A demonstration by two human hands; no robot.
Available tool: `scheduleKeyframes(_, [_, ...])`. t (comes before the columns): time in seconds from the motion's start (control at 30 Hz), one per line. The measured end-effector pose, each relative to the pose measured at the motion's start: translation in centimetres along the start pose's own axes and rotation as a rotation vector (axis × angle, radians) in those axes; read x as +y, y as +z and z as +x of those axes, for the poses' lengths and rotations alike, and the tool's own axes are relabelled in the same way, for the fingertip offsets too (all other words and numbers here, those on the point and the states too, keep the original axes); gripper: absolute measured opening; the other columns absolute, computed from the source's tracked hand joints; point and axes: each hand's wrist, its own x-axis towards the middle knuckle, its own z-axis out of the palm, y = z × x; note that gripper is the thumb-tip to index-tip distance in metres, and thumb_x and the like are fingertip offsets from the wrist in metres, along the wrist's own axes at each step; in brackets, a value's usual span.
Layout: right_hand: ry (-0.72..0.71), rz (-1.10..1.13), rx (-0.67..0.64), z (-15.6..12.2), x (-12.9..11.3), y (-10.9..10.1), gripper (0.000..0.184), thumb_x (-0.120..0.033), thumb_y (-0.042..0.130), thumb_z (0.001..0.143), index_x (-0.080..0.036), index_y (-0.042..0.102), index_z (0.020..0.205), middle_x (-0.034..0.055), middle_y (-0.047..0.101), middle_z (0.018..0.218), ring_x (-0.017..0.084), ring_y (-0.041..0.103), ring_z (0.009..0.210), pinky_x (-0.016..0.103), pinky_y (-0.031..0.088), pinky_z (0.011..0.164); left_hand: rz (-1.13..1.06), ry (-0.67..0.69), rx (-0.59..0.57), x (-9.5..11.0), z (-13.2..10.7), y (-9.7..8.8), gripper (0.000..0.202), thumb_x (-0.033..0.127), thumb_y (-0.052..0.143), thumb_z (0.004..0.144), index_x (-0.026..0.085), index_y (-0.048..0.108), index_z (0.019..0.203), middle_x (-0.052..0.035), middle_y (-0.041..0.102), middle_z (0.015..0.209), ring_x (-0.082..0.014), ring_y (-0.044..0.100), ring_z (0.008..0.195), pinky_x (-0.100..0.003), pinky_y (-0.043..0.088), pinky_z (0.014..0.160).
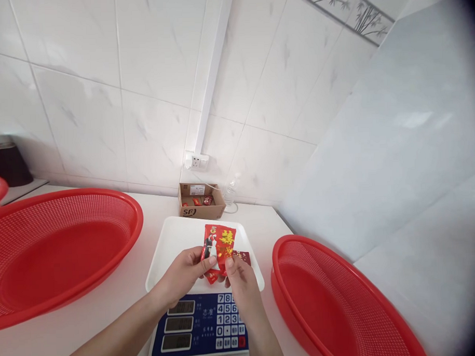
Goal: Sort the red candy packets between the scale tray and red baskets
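Both hands grip a red candy packet [221, 241] with yellow characters and a printed couple in black and white. My left hand [188, 268] pinches its lower left side, thumb on the front. On the lower right, my right hand [241, 276] holds it the same way. The packet is above the white pan [173, 242] of a digital scale. Behind my right hand shows a dark red packet [242, 257], and a small red packet [212, 278] peeks out below. Below the pan is the scale's blue keypad panel [206, 329], partly covered by my right forearm.
Behind the scale stands a small cardboard box [202, 212] with a few red packets inside, beside a clear plastic bottle [230, 191]. Large red baskets stand at left [64, 256] and right [315, 300]. A socket [197, 161] is on the tiled wall.
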Motion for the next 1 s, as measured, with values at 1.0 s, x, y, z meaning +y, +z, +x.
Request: scheduleKeyframes(1.0, [-0.019,0.0,0.035,-0.7,-0.6,0.5,0.037,-0.053,0.055,0.081,-0.018,0.062,0.076,0.0019,0.061,0.064,0.014,0.052,0.054,0.025,0.045,0.054,-0.038,-0.014,0.03,0.0,-0.5,1.1,0.033,0.049,0.062,0.077,0.017,0.057,0.074,0.0021,0.053,0.064,-0.0118,0.042,0.059,-0.024,0.035,0.057])
